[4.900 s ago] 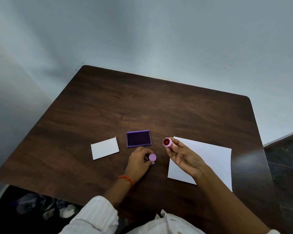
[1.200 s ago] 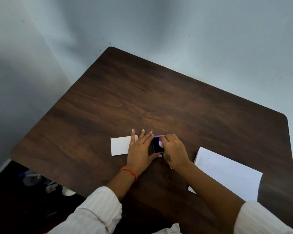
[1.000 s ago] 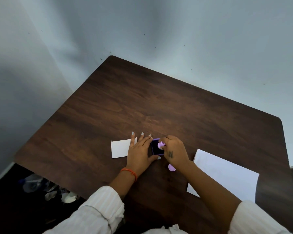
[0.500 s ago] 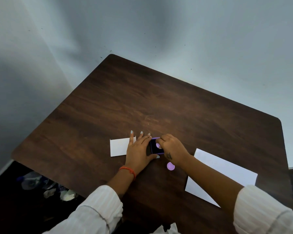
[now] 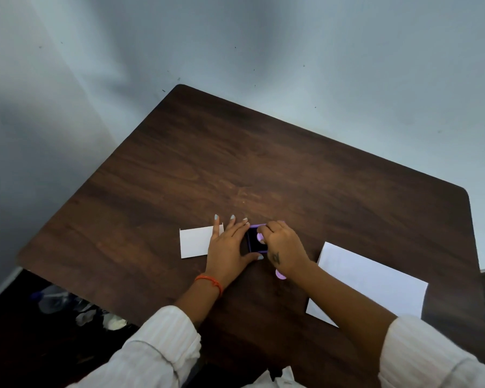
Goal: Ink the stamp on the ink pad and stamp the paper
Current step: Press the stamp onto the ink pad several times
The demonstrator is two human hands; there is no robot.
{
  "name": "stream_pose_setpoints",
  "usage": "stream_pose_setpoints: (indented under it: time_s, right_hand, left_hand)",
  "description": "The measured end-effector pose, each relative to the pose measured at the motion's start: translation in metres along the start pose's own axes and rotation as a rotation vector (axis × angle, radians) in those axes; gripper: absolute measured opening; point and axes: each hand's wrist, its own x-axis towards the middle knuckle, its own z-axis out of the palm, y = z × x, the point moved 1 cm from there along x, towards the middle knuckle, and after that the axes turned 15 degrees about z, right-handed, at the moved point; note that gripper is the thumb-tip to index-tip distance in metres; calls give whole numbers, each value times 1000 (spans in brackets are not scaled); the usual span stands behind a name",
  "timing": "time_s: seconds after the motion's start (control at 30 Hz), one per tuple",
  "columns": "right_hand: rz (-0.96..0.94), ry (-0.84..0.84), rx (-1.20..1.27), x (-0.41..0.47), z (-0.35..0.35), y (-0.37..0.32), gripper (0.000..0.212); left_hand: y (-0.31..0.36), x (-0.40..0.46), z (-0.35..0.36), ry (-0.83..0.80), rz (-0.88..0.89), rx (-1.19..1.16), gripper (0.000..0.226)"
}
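Note:
A purple ink pad (image 5: 253, 242) with a dark inked face lies near the table's front middle. My right hand (image 5: 284, 249) pinches a small lilac round stamp (image 5: 260, 238) and holds it down on the pad. My left hand (image 5: 228, 249) lies flat against the pad's left side, thumb along its near edge, fingers spread. The stamp's lilac cap (image 5: 279, 273) rests on the table, partly hidden under my right wrist. A large white paper sheet (image 5: 375, 284) lies to the right, with my right forearm crossing its near corner.
A small white card (image 5: 195, 242) lies left of the pad, partly under my left fingers. The dark wooden table (image 5: 235, 169) stands against a pale wall. Clutter sits on the dark floor beyond the left edge (image 5: 76, 309).
The stamp stays pressed on the pad, shifting only slightly. My right wrist has moved over the cap, which now shows only in part. The left hand has held still.

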Motion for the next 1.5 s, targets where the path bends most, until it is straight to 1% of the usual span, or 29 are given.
stream_pose_setpoints:
  time_s: [0.1,0.13,0.2,0.27,0.43,0.57,0.6,0.67,0.73,0.8,0.9,1.0,1.17,1.27,1.37,1.43,1.5]
  right_hand:
    - [-186,-56,-51,6,-14,9,22]
    - [-229,-70,-62,8,-17,11,20]
    - [-257,-87,-94,10,-20,12,21]
    - [-225,-72,-99,9,-15,10,24]
    - [5,-18,-37,-1,2,-1,31]
    - [93,-9,-20,-4,8,-9,39]
    - [96,-13,-2,-3,6,-9,36]
    - [98,-16,72,0,-4,-4,23]
    - [104,-18,144,5,-15,7,19]
    - [58,-26,99,7,-21,15,19]
    - [-65,-93,-42,6,-17,17,24]
    - [-102,-112,-105,8,-15,15,27]
    - [-69,-100,-136,7,-13,14,30]
    - [28,-52,-84,4,-6,9,29]
    - [121,-17,-43,3,0,2,36]
    - [110,-18,-52,3,1,2,37]
    - [10,-37,-102,6,-2,8,29]
  left_hand:
    - [0,1,-1,4,6,-6,77]
    - [0,1,-1,3,7,-3,77]
    - [-1,1,-1,7,7,-3,77]
    - [-1,1,0,9,9,-2,77]
    - [-2,0,2,-4,-8,2,76]
    - [-2,1,2,-12,-4,9,75]
    - [-2,1,1,-15,-3,10,76]
    - [-1,1,0,-13,2,4,77]
    - [0,1,-2,-9,8,9,79]
    - [0,1,-3,-18,8,23,80]
    - [-1,0,-3,-24,10,28,81]
    - [-1,0,-2,-13,14,29,81]
    - [-1,1,-2,-19,7,27,80]
    - [0,1,-2,-14,8,17,79]
    - [0,1,-2,-11,8,17,77]
    - [0,1,-3,-8,10,12,77]
    - [0,1,-3,-5,11,8,77]
